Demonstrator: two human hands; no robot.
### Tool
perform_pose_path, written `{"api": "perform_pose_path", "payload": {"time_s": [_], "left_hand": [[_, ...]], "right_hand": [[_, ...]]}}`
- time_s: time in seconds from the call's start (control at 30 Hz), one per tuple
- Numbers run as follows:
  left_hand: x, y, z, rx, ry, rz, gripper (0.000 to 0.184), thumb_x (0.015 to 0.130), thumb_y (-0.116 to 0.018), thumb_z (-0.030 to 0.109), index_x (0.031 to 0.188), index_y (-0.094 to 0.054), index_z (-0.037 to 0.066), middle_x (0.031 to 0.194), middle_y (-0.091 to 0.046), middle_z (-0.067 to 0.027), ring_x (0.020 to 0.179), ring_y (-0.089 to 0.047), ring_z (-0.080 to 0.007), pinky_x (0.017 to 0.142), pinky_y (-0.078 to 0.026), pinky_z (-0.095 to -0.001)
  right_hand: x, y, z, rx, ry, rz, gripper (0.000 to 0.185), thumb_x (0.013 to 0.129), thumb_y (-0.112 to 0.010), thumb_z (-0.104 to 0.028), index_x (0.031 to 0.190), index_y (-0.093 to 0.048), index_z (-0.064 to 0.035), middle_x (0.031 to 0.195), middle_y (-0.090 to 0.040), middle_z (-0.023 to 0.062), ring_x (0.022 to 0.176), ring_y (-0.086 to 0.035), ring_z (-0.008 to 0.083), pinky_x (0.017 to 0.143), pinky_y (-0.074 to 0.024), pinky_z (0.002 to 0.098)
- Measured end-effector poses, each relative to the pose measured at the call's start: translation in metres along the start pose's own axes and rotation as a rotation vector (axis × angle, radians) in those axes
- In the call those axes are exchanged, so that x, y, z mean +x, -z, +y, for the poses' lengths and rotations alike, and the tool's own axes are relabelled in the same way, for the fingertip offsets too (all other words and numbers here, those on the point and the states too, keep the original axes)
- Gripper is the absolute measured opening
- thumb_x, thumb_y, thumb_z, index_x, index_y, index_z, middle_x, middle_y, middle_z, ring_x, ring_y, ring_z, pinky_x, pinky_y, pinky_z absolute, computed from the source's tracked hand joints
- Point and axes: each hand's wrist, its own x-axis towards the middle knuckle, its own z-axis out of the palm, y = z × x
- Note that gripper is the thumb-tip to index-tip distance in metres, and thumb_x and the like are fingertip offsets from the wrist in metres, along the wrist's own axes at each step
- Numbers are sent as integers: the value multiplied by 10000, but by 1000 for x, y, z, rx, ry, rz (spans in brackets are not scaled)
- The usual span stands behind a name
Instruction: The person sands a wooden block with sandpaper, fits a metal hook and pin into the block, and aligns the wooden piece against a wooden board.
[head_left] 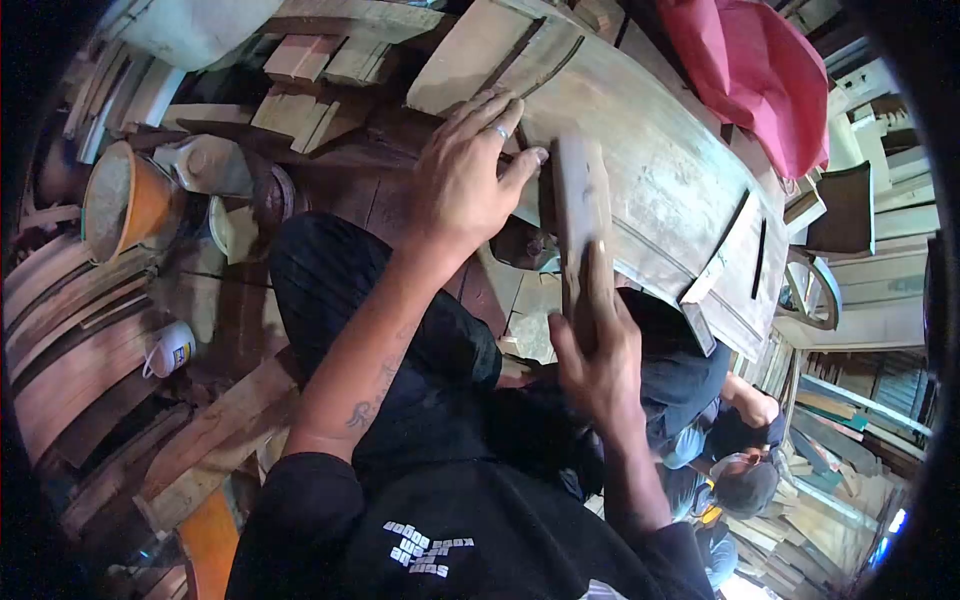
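Note:
My left hand [470, 178], with a ring on one finger, rests on the near edge of a large pale wooden panel [650, 170]. Its fingers lie stretched out and the thumb points right. My right hand [603, 365] is wrapped around the lower end of a long wooden block [582, 200]. The block stands out lengthwise over the panel's edge, its upper end smeared by motion. Dark slots are cut in the panel, and a narrow wooden strip [722, 250] lies on its right part.
A red cloth [750, 80] hangs beyond the panel. Left are an orange bucket [125, 205], a small white tub [170, 350] and stacked boards [75, 370]. Wood offcuts [300, 105] lie at upper left. Another person [745, 480] sits at lower right near more timber.

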Motion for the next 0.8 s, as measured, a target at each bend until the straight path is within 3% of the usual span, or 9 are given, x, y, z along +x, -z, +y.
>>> {"api": "perform_pose_path", "payload": {"time_s": [0.03,0.23,0.33,0.4,0.43,0.5,0.57,0.63,0.8], "left_hand": [[-1,-1,0,8,-10,5,550,965,-760,244,1397,-633,-73,1458,-628,-239,1380,-579,-384,1190,-430,-436],[0,-9,-8,-20,-58,32,536,952,-755,291,1338,-676,-72,1409,-660,-228,1357,-587,-388,1167,-444,-460],[1,1,2,-13,23,-25,538,970,-766,237,1394,-638,-70,1466,-626,-239,1389,-579,-376,1190,-427,-423],[0,-2,-1,-13,-1,-4,541,970,-767,237,1401,-636,-64,1465,-627,-237,1388,-580,-374,1187,-429,-423],[-2,-4,-3,-17,-20,10,545,970,-769,237,1408,-634,-58,1465,-628,-236,1387,-581,-373,1185,-431,-423],[-3,-6,-7,-11,-27,12,537,972,-769,236,1408,-639,-50,1466,-629,-233,1384,-585,-373,1181,-434,-423],[0,-4,-2,-28,16,-10,527,974,-768,235,1403,-645,-46,1468,-628,-232,1381,-590,-370,1180,-434,-419],[1,-2,-1,-19,14,-24,536,973,-772,247,1408,-644,-40,1468,-631,-226,1377,-596,-363,1182,-432,-416],[1,1,0,40,-19,-3,552,978,-766,278,1412,-642,-41,1464,-634,-224,1370,-599,-369,1174,-439,-417]], "right_hand": [[-10,7,-9,35,-84,-63,849,893,-665,-26,1661,-306,3,1269,-659,336,1116,-700,441,985,-537,445],[35,-3,-13,37,-65,6,791,938,-657,-101,1662,-340,-57,965,-687,321,925,-700,440,843,-539,465],[32,-4,-10,15,-115,-19,802,934,-655,-76,1665,-328,-46,1059,-700,325,960,-718,426,856,-558,436],[4,-5,0,63,-32,25,831,914,-661,-43,1670,-315,-38,1186,-696,334,1028,-731,403,901,-566,415],[-7,0,-3,121,-102,-23,855,894,-660,-9,1673,-307,-33,1288,-673,340,1106,-725,387,958,-556,403],[-6,-1,0,130,-15,25,847,896,-656,-26,1670,-314,-33,1252,-685,335,1081,-728,386,935,-556,400],[18,5,-7,18,-76,-38,832,908,-664,-58,1667,-324,-43,1173,-704,333,995,-736,407,895,-562,407],[39,3,-11,73,-62,6,824,919,-694,-97,1660,-335,-62,1059,-715,336,929,-728,491,864,-566,453],[-5,11,-5,25,-35,-24,837,894,-682,-59,1658,-342,-42,1395,-632,324,1262,-664,445,1037,-530,429]]}}
